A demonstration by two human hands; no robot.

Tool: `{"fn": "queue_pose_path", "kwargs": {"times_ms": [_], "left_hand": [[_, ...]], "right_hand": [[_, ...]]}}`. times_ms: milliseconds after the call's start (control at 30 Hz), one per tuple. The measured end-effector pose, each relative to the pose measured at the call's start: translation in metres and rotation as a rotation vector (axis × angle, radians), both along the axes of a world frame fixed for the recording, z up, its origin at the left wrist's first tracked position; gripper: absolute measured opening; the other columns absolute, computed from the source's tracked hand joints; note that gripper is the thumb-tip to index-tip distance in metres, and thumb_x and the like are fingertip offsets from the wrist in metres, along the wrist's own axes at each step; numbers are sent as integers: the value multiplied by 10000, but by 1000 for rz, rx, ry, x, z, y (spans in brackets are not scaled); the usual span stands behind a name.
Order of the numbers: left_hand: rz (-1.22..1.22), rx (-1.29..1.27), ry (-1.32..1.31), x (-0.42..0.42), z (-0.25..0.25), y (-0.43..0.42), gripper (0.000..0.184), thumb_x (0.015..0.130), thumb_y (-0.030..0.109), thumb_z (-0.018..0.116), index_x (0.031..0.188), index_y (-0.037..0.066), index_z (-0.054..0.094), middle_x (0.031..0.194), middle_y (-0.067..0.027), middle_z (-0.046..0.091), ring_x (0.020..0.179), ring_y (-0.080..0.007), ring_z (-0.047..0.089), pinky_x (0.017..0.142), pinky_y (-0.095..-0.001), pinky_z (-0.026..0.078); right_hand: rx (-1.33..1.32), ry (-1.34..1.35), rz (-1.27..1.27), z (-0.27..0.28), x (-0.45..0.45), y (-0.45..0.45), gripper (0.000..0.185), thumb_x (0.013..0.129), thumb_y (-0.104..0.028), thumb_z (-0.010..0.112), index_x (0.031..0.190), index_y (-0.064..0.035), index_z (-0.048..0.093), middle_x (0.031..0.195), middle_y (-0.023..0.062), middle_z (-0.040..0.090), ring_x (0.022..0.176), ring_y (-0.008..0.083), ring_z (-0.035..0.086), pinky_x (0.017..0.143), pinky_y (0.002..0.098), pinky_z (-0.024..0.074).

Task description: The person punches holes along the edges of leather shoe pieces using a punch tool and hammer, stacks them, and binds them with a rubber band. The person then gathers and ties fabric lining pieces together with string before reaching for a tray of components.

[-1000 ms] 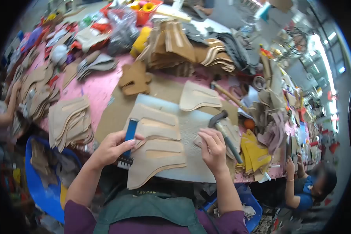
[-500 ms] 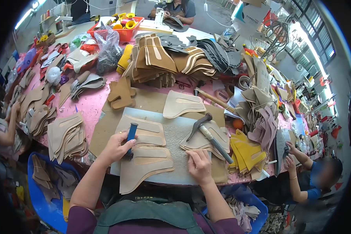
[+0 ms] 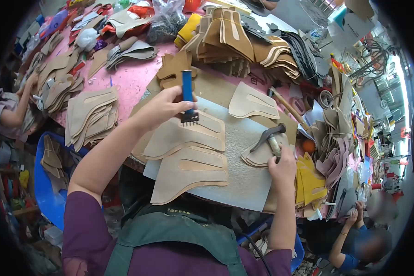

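My left hand (image 3: 168, 106) is clamped on the blue toothed punch (image 3: 187, 87), teeth down above two tan panels (image 3: 188, 177) on the pale board (image 3: 248, 195); rightward, the hammer (image 3: 268, 134) has its handle clasped in my right hand (image 3: 283, 165).

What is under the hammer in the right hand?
Beige cut pieces lie under the hammer. The parts covered by it and the right hand cannot be seen.

The pink-topped table (image 3: 133, 76) carries a brown sheet (image 3: 214, 87), with a pale board (image 3: 250, 188) over part of it. A stack of beige pieces (image 3: 91, 115), some grey pieces (image 3: 132, 54) and a filled plastic bag (image 3: 166, 25) rest on the pink
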State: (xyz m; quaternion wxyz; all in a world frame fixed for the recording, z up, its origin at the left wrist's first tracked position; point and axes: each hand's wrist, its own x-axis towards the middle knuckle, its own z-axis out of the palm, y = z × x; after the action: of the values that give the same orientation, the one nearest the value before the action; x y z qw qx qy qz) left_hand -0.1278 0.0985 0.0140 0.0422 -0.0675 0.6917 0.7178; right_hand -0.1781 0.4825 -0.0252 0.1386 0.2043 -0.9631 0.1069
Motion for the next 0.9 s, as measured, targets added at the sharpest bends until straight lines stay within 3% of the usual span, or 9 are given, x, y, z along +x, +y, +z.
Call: {"fn": "queue_pose_path", "kwargs": {"times_ms": [200, 333, 400, 500, 667, 867, 900], "left_hand": [[-138, -178, 119, -30, 1, 10, 146, 862, 72, 657, 998, 21, 669, 886, -58, 675, 790, -116, 603, 764, -231, 486], [-224, -301, 175, -43, -2, 11, 115, 839, 51, 676, 949, 22, 693, 848, -40, 681, 766, -107, 604, 763, -229, 487], [-262, -309, 158, -48, 0, 9, 112, 836, 45, 676, 945, 21, 695, 845, -37, 682, 762, -105, 602, 760, -230, 489], [-349, -336, 129, -53, 1, 7, 106, 829, 28, 676, 932, 19, 700, 837, -28, 687, 748, -101, 597, 748, -232, 495], [-404, -309, 233, -58, -6, 6, 103, 822, 5, 676, 921, 15, 702, 829, -25, 689, 717, -102, 586, 701, -232, 495], [-423, -301, 290, -63, -13, 6, 113, 819, -9, 676, 927, 6, 701, 819, -26, 687, 699, -106, 576, 660, -236, 485], [-431, -304, 304, -63, -14, 6, 118, 813, -14, 677, 926, 8, 700, 817, -24, 686, 695, -105, 576, 655, -238, 483]], "right_hand": [[-76, -209, -62, 40, -2, -5, 253, 833, -116, 611, 1064, -17, 589, 887, 139, 621, 764, 285, 574, 730, 372, 459], [-314, -274, 29, 66, 24, -37, 176, 895, -144, 594, 1011, -12, 585, 749, 111, 594, 636, 237, 537, 613, 358, 435], [-301, -459, -4, 78, 40, -66, 132, 929, -151, 575, 963, -24, 571, 675, 88, 572, 551, 206, 490, 532, 343, 400], [-327, -452, 149, 50, 45, -88, 171, 918, -147, 588, 1035, -31, 544, 678, 146, 613, 521, 312, 553, 506, 405, 421], [-180, -395, 119, 34, 51, -100, 229, 920, -155, 585, 1098, -24, 524, 688, 173, 618, 542, 364, 572, 516, 438, 432], [-200, -388, 127, 23, 52, -97, 271, 922, -169, 586, 1131, -16, 505, 692, 177, 619, 546, 379, 567, 518, 447, 434], [-220, -381, 121, 23, 53, -99, 234, 926, -161, 582, 1096, -16, 511, 684, 160, 603, 537, 347, 541, 514, 428, 420]]}}
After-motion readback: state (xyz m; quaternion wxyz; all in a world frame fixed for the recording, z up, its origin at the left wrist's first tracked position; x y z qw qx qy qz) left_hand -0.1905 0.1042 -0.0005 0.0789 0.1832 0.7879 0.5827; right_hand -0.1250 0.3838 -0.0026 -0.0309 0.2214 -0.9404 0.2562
